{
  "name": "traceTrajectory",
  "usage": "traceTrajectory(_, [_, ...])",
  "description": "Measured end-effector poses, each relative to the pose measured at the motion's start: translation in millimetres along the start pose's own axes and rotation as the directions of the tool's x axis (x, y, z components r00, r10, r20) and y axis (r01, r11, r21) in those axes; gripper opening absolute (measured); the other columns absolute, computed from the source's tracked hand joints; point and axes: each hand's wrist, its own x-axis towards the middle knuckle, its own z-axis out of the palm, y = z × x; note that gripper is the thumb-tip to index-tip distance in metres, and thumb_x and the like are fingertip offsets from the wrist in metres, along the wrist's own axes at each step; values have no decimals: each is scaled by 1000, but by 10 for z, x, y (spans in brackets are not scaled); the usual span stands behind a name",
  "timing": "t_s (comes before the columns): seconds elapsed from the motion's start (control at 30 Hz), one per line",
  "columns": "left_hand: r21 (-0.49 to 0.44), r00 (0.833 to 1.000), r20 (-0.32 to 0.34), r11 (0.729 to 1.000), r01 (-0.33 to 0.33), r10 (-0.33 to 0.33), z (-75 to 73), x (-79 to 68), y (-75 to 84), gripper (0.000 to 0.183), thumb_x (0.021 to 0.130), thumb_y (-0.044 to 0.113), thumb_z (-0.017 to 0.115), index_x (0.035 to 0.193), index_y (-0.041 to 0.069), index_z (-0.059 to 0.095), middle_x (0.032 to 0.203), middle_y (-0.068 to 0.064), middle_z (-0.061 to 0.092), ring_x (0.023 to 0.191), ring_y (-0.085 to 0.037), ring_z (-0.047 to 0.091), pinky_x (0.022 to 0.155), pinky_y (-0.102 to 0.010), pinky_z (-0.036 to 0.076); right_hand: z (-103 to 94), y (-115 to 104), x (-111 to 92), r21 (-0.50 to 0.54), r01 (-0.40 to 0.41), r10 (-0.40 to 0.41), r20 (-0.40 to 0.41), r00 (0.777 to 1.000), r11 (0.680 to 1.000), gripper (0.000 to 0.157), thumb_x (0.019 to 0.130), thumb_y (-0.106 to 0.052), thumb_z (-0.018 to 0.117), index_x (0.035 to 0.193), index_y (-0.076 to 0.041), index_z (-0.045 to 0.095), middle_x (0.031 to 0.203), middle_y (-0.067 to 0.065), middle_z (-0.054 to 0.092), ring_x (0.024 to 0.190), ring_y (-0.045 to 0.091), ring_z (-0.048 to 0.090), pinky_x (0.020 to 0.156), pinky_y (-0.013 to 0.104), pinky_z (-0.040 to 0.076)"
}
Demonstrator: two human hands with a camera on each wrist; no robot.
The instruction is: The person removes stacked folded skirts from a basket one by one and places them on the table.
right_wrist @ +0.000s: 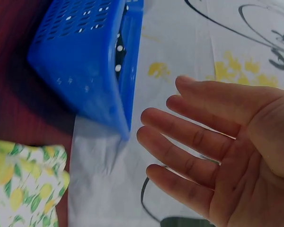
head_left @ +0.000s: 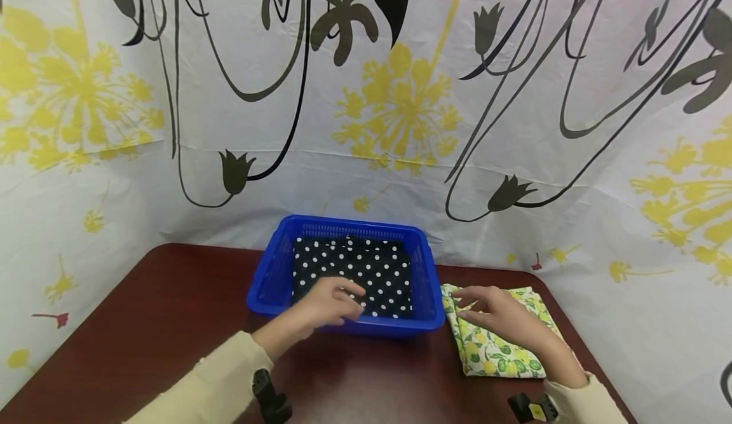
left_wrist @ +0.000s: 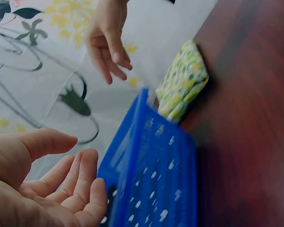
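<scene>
One blue basket stands on one dark red table, near the table's far edge. One black cloth with white dots lies inside the basket, spread over much of its floor. One lemon-print cloth, folded, lies on the table just to the right of the basket; its far left corner comes close to the basket's right side.

Two hands reach in. The left hand is over the basket's near rim, its fingers loosely bent, the thumb apart from them, and it holds nothing; whether it touches the rim I cannot tell. The right hand is to the right of the basket, above the lemon-print cloth, with its fingers spread a little and nothing held in them.

Two pale sleeves, a left sleeve and a right sleeve, cover the arms on the near side of the basket. Two black devices sit at the wrists, one left and one right. Behind the basket hangs a white sheet with three large yellow blooms and dark stems.
</scene>
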Motion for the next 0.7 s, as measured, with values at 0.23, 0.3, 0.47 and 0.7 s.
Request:
traceTrajectory(0.23, [48,991,-124,997,62,-55,-335,85,45,33,80,3,65,112,0,59,88,-10,67,85,-28,64,78,-45,49,-14,-140,273,-70,84,-82,33,996,994,37,89,-18,59,120,3,57,106,14,63,85,19,62,67,28,50])
traceTrajectory(0.3, [61,987,-148,995,77,-68,-423,114,43,33,80,3,64,113,0,59,89,-10,67,86,-27,64,79,-46,49,-35,-165,341,-69,92,-90,34,995,993,37,89,-15,60,120,3,56,106,16,63,85,18,63,67,28,50])
traceTrajectory(0.47, [78,980,-176,991,108,-93,-628,171,50,35,81,3,62,115,0,58,92,-12,68,90,-29,64,83,-48,46,-93,-209,529,-54,131,-128,48,991,990,37,88,-11,60,121,5,55,105,17,64,88,21,63,68,29,51])
traceTrajectory(0.7, [122,978,-163,981,151,-130,-823,270,116,39,82,6,64,119,-2,55,96,-15,67,91,-28,64,86,-48,44,-129,-305,784,-22,89,-86,104,991,996,37,90,-12,58,123,2,54,106,16,63,87,27,63,66,32,51])
